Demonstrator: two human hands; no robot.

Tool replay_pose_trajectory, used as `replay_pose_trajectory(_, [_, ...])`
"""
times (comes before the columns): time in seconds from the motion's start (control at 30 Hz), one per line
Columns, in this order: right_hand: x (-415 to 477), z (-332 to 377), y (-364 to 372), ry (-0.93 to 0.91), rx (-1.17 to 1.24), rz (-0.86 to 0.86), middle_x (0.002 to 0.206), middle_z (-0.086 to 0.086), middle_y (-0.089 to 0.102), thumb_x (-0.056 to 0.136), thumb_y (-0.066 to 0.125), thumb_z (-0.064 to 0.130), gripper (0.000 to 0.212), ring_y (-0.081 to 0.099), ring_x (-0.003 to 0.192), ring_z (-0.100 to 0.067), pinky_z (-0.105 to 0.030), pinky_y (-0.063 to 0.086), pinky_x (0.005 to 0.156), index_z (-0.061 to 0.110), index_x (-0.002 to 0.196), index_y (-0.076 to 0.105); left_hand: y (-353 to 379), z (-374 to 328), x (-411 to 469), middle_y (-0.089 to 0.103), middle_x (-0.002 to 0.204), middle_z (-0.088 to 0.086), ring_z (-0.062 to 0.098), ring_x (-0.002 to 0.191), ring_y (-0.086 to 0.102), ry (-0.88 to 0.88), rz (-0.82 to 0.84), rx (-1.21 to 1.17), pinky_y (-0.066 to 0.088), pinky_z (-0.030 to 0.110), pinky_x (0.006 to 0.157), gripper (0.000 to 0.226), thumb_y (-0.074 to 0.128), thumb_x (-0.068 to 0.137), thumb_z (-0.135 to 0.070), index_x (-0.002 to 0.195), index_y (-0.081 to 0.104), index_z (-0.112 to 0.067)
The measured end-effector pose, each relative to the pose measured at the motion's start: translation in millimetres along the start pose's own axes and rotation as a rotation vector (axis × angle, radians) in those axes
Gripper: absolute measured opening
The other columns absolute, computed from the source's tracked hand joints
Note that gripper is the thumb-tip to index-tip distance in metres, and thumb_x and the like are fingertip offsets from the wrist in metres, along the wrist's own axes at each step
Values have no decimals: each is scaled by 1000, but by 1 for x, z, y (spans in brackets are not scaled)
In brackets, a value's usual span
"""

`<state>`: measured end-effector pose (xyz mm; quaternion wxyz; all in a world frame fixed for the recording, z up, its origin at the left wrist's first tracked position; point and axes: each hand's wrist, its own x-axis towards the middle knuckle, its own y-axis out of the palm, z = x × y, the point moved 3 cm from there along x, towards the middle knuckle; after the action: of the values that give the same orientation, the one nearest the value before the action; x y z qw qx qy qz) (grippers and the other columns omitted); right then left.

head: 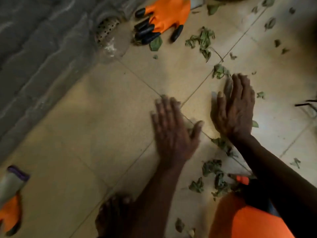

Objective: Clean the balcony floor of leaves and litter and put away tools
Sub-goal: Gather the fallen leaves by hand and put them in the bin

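Both my hands lie flat on the beige tiled floor (89, 131), fingers straight, holding nothing. My left hand (173, 127) sits at the tile joint in the middle. My right hand (235, 109) is beside it to the right, its fingertips touching a wilted green leaf (220, 71). More wilted leaves are scattered about: a clump (202, 40) further ahead, a pile (214, 179) near my right forearm, small bits (270, 23) at the upper right. An orange garden glove with black claw tips (164, 16) lies at the top by the drain.
A round perforated floor drain (107, 29) sits by the grey stone wall (34, 57) on the left. A second orange glove (10, 213) lies at the lower left edge. An orange-handled tool (241, 179) peeks out under my right arm. My bare foot (115, 213) is at the bottom.
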<state>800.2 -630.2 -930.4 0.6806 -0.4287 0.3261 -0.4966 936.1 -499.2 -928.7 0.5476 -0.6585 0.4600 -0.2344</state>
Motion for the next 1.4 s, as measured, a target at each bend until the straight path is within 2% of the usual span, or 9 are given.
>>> replay_pose_trajectory(0.1, [2,1,3,8,-87,-20,168,-17,23,109,26,49,67,15,158,-29,-51,15,128,7,160,27,-2,-45,12,0,175,11,26,161,-6,92,-25,-128,10,56,127,90,14,100,-72,167,8,-12])
replay_pose_trajectory(0.23, [6,1,5,-22,-234,20,170,-14,16,109,27,50,65,8,159,-28,-49,11,128,11,162,23,-11,-8,-37,15,173,15,33,161,7,-91,-227,-114,10,63,126,87,24,99,-69,164,27,-10])
replay_pose_trajectory(0.33, [4,-2,9,-18,-232,15,171,-12,14,109,25,49,64,4,160,-26,-48,9,129,13,162,21,7,18,-60,7,172,22,39,160,1,-165,-95,33,14,68,123,92,29,100,-69,165,19,-5])
replay_pose_trajectory(0.6, [5,-7,12,17,-87,-71,165,-15,30,110,27,48,62,19,157,-28,-52,19,127,11,160,25,14,-68,63,-11,173,17,34,160,-10,117,-138,-103,13,56,126,72,30,109,-47,167,5,-13])
replay_pose_trajectory(0.7, [35,-2,11,-7,-87,-104,160,-16,33,107,38,50,66,24,152,-34,-55,20,124,12,158,26,-12,-52,102,2,175,13,31,161,3,326,-283,-293,17,52,127,69,43,105,-42,165,22,-16])
replay_pose_trajectory(0.8, [77,22,13,-115,-72,-49,165,-15,27,105,35,56,70,17,156,-32,-56,16,125,14,160,23,-51,-1,154,20,171,13,34,155,24,136,-479,-257,28,49,122,73,59,97,-37,161,33,-14])
replay_pose_trajectory(0.93, [97,33,25,-224,-174,107,172,-8,12,102,21,71,78,-2,160,-25,-53,3,128,24,164,13,-88,17,226,39,162,6,33,141,41,200,-381,41,38,51,107,72,63,92,-37,157,37,-18])
replay_pose_trajectory(1.13, [99,33,22,-196,-185,124,172,-7,13,99,22,72,80,-3,160,-24,-52,3,128,24,163,20,-96,-4,284,59,135,14,36,123,53,327,-243,338,40,49,99,61,63,94,-44,147,47,-19])
replay_pose_trajectory(1.4, [98,33,20,-198,-173,108,172,-6,12,101,25,69,77,-2,160,-23,-51,3,129,24,163,21,-155,-10,254,62,116,17,36,107,58,427,-411,59,45,48,91,38,59,100,-21,137,62,-14])
